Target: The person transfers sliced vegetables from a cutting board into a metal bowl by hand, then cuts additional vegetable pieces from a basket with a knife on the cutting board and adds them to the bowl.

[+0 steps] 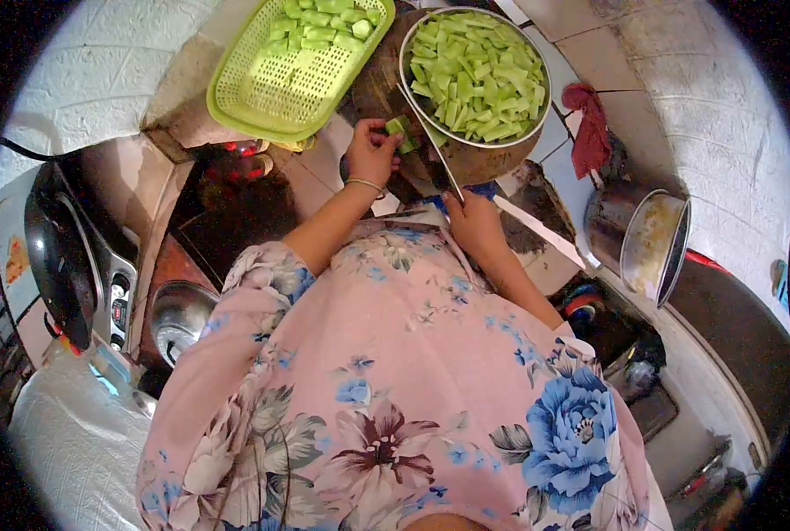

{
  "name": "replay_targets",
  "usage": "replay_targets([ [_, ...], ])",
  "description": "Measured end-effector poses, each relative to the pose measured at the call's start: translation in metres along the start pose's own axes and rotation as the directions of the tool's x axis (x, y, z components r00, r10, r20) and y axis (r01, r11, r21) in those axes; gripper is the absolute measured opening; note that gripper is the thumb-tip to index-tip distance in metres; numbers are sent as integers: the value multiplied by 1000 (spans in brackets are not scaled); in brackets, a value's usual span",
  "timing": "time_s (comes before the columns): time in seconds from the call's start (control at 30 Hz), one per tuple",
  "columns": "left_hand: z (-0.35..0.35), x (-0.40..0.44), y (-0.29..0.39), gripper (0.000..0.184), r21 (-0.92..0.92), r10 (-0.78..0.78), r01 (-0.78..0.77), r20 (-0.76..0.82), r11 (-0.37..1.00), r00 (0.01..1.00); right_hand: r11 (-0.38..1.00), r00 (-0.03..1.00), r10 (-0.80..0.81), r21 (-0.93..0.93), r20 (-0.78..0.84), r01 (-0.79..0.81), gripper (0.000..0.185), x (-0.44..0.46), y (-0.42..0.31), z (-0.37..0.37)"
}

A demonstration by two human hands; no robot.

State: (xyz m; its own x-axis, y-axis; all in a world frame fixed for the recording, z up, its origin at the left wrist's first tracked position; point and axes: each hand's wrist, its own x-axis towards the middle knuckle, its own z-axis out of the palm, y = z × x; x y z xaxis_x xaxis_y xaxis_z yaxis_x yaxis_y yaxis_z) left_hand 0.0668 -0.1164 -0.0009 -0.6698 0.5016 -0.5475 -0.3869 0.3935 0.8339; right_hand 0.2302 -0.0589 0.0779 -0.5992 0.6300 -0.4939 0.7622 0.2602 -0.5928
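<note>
My left hand (373, 155) pinches a green vegetable piece (401, 133) over the round wooden chopping board (492, 165). In my right hand (477, 227) is the handle of a knife (445, 165), whose blade points away from me and lies close to the piece. At the far side of the board a round metal bowl (402, 64) is heaped with cut pale green slices (479, 75). Left of the board sits a light green plastic basket (227, 97), with larger green chunks (328, 25) gathered at its far end. The vegetable's exact kind is unclear.
A dark red cloth (589, 133) hangs at the right, above a metal pot (647, 234) lying tilted. To the left are a black wok lid or pan (58, 252), an appliance with a control panel (119, 305) and a shiny metal pot (181, 314).
</note>
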Motion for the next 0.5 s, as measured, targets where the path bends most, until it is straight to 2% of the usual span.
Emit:
replay_targets([
  [0.1, 0, 1, -1, 29, 46, 34, -33, -17, 998, 999, 999, 999, 36, 12, 5, -36, 31, -2, -2, -2],
  [0.17, -1, 5, -8, 29, 64, 106, -106, 6, 992, 994, 999, 1000, 8, -43, 21, -7, 30, 2, 1, -3],
  [0.27, -1, 6, -6, 29, 140, 122, -122, 13, 983, 992, 988, 992, 50, -149, 114, -32, 34, 12, -2, -3],
  [0.4, -1, 2, 2, 29, 135, 106, -106, 10, 985, 994, 981, 993, 23, -193, 114, 0, 37, 33, -5, 5],
  [0.5, -3, 1, 1, 28, 154, 92, -95, 23, 983, 995, 979, 992, 78, -195, 98, -57, 31, 34, -4, 8],
])
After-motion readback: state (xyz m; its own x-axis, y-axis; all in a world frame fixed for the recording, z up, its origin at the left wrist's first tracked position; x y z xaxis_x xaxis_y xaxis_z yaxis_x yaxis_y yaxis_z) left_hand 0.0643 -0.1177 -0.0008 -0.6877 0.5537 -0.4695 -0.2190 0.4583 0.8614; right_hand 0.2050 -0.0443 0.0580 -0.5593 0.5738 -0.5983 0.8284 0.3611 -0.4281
